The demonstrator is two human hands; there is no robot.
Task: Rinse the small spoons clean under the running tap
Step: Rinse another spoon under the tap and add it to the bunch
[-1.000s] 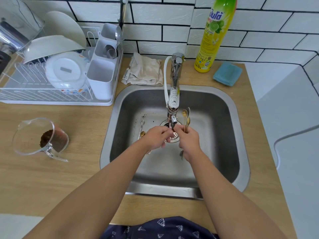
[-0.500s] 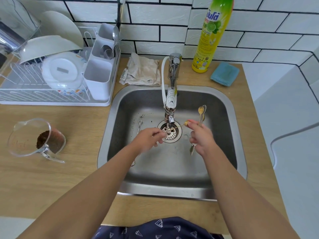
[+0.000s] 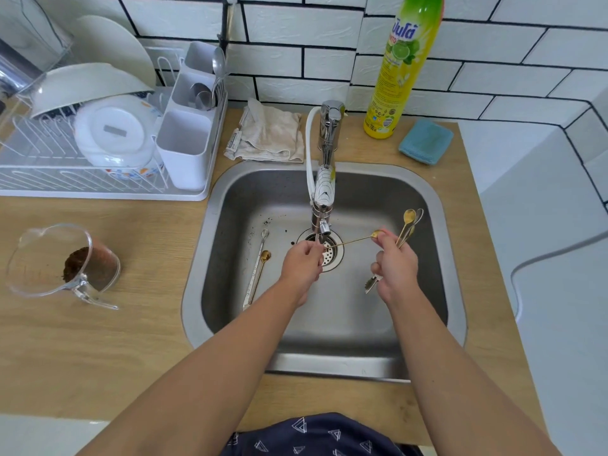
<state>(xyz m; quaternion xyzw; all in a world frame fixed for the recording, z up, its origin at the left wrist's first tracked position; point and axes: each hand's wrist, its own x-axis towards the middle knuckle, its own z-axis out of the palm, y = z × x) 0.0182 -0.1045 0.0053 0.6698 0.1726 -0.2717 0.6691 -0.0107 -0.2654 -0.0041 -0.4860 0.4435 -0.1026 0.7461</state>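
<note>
Head view: two bare forearms reach over the near rim of the steel sink point(image 3: 210, 258). Left hand point(image 3: 301, 263) pinches the handle end of a thin gold spoon point(image 3: 348, 241) between its fingertips, right under the tap nozzle point(image 3: 324, 227). Water flow not discernible. That spoon runs sideways from the left pinch to the right hand point(image 3: 394, 268), whose thumb and forefinger close on its bowl. Right hand is also closed around a bundle of small spoons point(image 3: 408, 225), gold and silver; bowls stick up past the fingers, handle ends poke out below the palm. Left of the left-hand pinch, two loose spoons point(image 3: 258, 268) lie side by side on the sink floor, one silver, one gold, near dark specks. Drain strainer point(image 3: 329, 255) sits just below the held spoon, between the hands. Farther back: cloth point(image 3: 269, 136) behind the sink, yellow dish soap bottle point(image 3: 401, 70) and blue sponge point(image 3: 426, 141) beyond the right hand. Far left of the grip: glass measuring jug point(image 3: 62, 261) with brown grounds, dish rack point(image 3: 98, 179) with plates and cutlery.
</note>
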